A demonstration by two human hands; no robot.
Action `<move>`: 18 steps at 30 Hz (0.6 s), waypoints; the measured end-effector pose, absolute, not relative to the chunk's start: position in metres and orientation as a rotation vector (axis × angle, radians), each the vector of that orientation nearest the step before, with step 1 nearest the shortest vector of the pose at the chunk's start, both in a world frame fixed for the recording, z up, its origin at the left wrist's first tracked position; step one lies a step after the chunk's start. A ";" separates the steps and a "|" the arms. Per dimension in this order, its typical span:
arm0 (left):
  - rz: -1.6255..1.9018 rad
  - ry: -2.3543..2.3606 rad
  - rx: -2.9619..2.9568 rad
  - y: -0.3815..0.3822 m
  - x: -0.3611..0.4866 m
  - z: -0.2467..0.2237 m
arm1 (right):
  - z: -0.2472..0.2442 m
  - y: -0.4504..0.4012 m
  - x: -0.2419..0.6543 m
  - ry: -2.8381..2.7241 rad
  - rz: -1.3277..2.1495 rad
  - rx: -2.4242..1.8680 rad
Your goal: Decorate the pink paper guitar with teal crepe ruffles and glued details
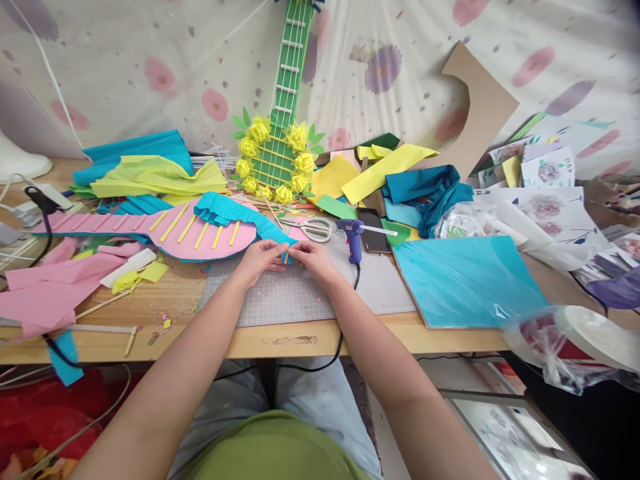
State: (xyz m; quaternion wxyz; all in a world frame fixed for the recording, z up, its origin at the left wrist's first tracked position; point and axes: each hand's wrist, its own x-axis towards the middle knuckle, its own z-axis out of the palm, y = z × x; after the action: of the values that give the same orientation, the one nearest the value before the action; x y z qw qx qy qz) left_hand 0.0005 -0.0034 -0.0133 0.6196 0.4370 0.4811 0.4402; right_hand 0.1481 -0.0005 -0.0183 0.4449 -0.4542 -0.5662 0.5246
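Observation:
Both hands meet above the grey cutting mat [280, 303], close to my body. My left hand [265, 259] pinches the end of a blue crepe paper strip [235, 212] from the left. From the right, my right hand [313, 259] grips the same end, with fingertips almost touching the left ones. The strip runs back over a pink paper guitar [200, 237] with yellow and pink bars and a blue edge, lying flat. Just behind the hands are scissors [317, 229]. A purple glue gun [354, 240] with a clear glue stick stands right of my right hand.
A green paper guitar [277, 150] with yellow roses leans on the patterned curtain. A phone [374, 231] lies behind the glue gun, and a blue board [470, 280] is to the right. Pink crepe paper [55, 287] and scraps lie left. The glue gun's cord hangs over the table edge.

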 end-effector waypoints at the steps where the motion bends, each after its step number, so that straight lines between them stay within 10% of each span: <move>1: 1.010 1.122 1.011 -0.003 0.000 -0.014 | -0.018 -0.001 0.148 -1.420 1.302 -1.123; 18: 0.982 1.167 1.097 -0.005 0.001 -0.014 | -0.024 0.002 0.150 -1.522 1.067 -1.168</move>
State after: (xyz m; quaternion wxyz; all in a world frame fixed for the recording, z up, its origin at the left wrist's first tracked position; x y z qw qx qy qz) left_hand 0.0006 -0.0055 -0.0135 0.5901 0.4714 0.5015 0.4221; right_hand 0.1502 0.0024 -0.0241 0.4557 -0.4736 -0.6170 0.4328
